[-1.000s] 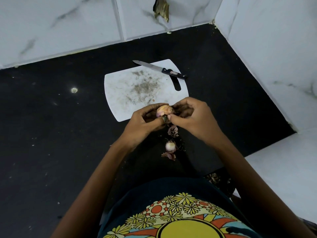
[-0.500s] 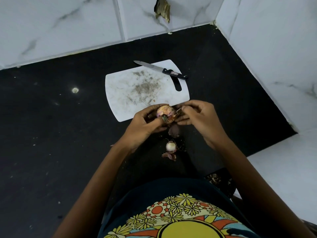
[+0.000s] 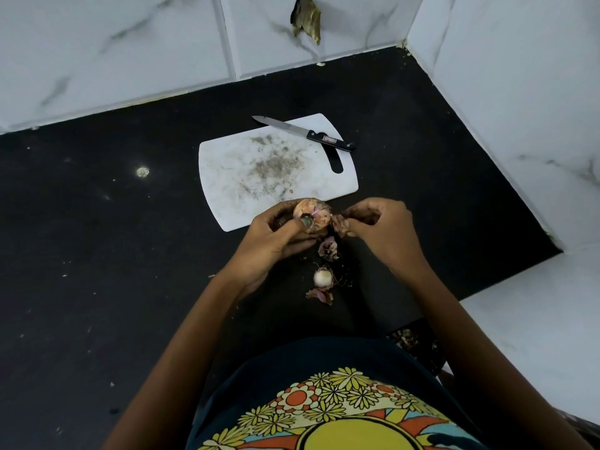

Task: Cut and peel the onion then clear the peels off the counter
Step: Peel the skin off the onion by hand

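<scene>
My left hand (image 3: 279, 233) grips a partly peeled onion (image 3: 313, 213) just in front of the white cutting board (image 3: 233, 177). Right beside it, my right hand (image 3: 380, 228) pinches a strip of purple-brown peel (image 3: 339, 224) pulled off the onion's right side. Below the hands, loose peels (image 3: 328, 248) lie on the black counter (image 3: 97, 254), along with a cut-off onion end (image 3: 323, 277) and another peel scrap (image 3: 319, 295). A black-handled knife (image 3: 305, 134) rests across the board's far right corner.
White marble-look tiled walls (image 3: 130, 43) close off the counter at the back and right. A white ledge (image 3: 535, 336) borders the counter at the lower right. A pale spot (image 3: 143, 172) and small crumbs dot the counter on the left.
My right hand has drawn away to the right from the onion, pulling a piece of peel off it. My left hand keeps the onion in about the same place.
</scene>
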{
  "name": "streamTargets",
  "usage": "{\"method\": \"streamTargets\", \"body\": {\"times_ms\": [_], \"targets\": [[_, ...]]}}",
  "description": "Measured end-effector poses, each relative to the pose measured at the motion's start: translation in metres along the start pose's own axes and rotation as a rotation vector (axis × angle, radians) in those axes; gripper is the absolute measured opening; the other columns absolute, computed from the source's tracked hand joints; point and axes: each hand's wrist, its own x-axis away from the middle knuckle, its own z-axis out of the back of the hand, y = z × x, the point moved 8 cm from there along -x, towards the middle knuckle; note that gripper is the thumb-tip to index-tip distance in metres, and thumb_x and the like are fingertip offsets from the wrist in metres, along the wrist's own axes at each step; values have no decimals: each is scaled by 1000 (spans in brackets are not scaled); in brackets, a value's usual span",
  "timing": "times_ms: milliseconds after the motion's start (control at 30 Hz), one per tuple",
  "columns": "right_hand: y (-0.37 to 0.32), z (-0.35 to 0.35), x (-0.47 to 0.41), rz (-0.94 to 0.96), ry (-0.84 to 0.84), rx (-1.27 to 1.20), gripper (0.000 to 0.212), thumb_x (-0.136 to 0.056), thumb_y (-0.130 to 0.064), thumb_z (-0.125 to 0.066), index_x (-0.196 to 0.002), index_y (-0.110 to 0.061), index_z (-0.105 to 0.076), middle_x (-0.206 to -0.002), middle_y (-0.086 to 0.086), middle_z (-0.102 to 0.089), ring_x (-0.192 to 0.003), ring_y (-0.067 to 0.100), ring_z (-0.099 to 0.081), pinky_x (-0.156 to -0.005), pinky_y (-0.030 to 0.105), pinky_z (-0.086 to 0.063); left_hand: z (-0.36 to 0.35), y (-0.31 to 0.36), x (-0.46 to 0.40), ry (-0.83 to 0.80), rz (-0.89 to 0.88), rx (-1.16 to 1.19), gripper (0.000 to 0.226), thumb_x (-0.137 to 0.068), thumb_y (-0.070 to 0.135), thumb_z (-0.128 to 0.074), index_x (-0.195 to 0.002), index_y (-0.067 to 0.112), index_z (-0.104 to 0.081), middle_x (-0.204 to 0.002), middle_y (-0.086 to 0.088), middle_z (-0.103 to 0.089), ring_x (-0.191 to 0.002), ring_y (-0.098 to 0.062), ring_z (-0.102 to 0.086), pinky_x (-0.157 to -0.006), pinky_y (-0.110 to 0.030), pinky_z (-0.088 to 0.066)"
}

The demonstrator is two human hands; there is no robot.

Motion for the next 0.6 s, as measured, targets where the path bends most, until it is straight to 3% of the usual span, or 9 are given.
{"method": "streamTargets", "body": {"times_ms": [67, 133, 233, 300, 600], "targets": [[1, -3, 2, 6, -39, 79, 17, -86, -6, -64, -100, -12, -72, -95, 0, -73, -87, 6, -67, -85, 26, -55, -1, -2, -1, 0, 15, 1, 19, -93, 4, -54, -105, 16, -61, -100, -10, -72, -86, -21, -72, -81, -29, -59], [-7, -1, 6, 43, -28, 55, 16, -88, -9, -62, -100, -13, -71, -95, -1, -73, -86, 3, -66, -81, 19, -54, -2, -4, -1, 0, 21, -18, 18, -93, 6, -54, -107, 15, -60, -101, -10, -71, -85, -20, -72, -83, -31, -58], [-21, 1, 11, 74, -16, -148, 10, -83, -15, -70, -93, -17, -70, -87, -3, -73, -83, 8, -69, -77, 30, -58, -3, -5, -1, -4, 14, -68, 15, -94, 10, -54, -107, 16, -60, -102, -11, -71, -84, -19, -73, -84, -32, -58], [-29, -4, 13, 80, -84, -221, 17, -80, -19, -74, -96, -15, -70, -90, 1, -73, -85, 14, -70, -75, 34, -59, -4, -5, 0, -12, 0, -109, 16, -94, 12, -54, -109, 15, -60, -107, -12, -70, -90, -21, -72, -87, -33, -57], [-36, -11, 11, 77, -95, -200, 22, -72, -13, -78, -93, -11, -70, -84, -2, -73, -79, 9, -70, -71, 22, -55, -5, 3, 2, -27, -87, -176, 19, -92, 4, -55, -108, 14, -61, -101, -5, -70, -88, -14, -70, -79, -22, -57]]}}
